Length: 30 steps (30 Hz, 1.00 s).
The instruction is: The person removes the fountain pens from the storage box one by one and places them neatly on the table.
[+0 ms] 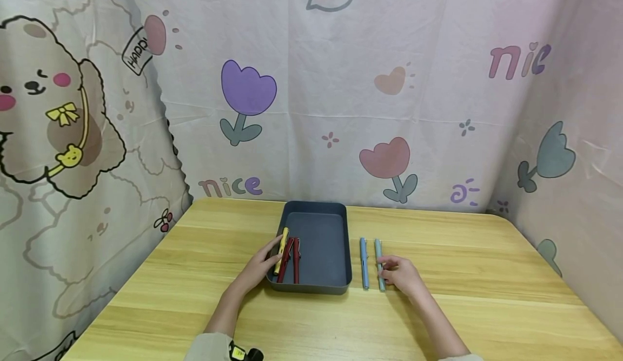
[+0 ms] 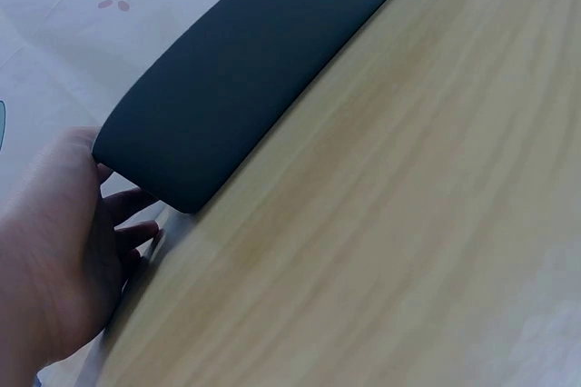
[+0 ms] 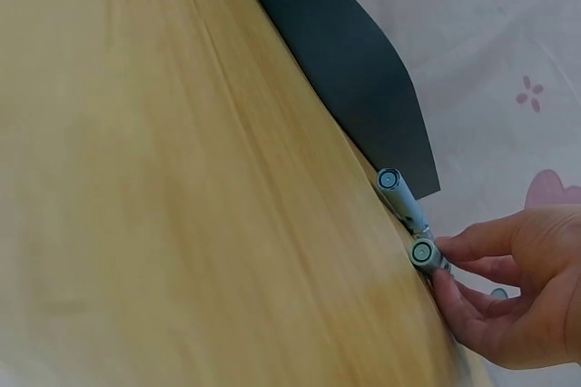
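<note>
A dark grey tray [image 1: 318,289] stands on the table, with a yellow pen [image 1: 278,266] and two dark red pens [image 1: 296,263] lying along its left side. My left hand [image 1: 255,271] holds the tray's left wall, its thumb and a finger reaching over the rim beside the yellow pen. In the left wrist view its other fingers [image 2: 136,234] are outside the tray. To the right of the tray, my right hand [image 1: 401,275] pinches a light green pen [image 1: 378,247] between thumb and fingers. Next to it lies a blue pen [image 1: 364,263], roughly parallel.
The wooden table [image 1: 452,253] extends to both sides of the tray and in front of it. A printed cloth [image 1: 321,96] hangs behind and along both sides. A small black device [image 1: 245,353] is on the left sleeve.
</note>
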Each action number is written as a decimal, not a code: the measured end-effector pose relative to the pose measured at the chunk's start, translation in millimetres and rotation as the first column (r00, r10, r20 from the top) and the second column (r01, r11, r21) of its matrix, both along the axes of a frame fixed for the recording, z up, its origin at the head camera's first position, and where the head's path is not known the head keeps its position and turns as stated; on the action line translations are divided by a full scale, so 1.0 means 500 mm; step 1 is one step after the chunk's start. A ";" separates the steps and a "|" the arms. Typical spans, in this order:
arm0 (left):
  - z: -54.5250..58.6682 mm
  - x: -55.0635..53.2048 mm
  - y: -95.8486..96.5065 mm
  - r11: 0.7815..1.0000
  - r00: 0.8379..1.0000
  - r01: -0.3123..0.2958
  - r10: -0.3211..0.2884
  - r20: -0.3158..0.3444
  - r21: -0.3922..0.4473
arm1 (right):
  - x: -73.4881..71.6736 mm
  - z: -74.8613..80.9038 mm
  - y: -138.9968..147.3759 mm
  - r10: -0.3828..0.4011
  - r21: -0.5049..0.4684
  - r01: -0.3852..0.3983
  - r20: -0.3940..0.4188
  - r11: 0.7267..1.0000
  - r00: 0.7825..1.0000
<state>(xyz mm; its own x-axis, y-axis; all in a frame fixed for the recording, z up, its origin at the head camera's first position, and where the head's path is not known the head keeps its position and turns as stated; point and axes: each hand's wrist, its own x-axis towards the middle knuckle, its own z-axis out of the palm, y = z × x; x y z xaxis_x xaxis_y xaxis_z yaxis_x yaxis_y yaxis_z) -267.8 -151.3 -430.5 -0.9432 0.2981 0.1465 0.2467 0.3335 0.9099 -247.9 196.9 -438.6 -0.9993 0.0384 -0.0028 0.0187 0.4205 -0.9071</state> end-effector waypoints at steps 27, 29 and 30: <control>0.005 0.005 0.001 1.000 1.000 -0.009 0.008 -0.014 -0.015 | 0.002 0.005 -0.002 -0.004 0.055 0.004 -0.003 0.998 1.000; 0.005 0.005 0.001 1.000 1.000 -0.011 0.011 -0.012 -0.016 | 0.002 0.006 -0.002 -0.002 0.056 0.003 -0.006 0.998 1.000; 0.005 0.005 0.001 1.000 1.000 -0.012 0.012 -0.012 -0.018 | 0.002 0.006 -0.002 -0.001 0.056 0.001 -0.005 0.998 1.000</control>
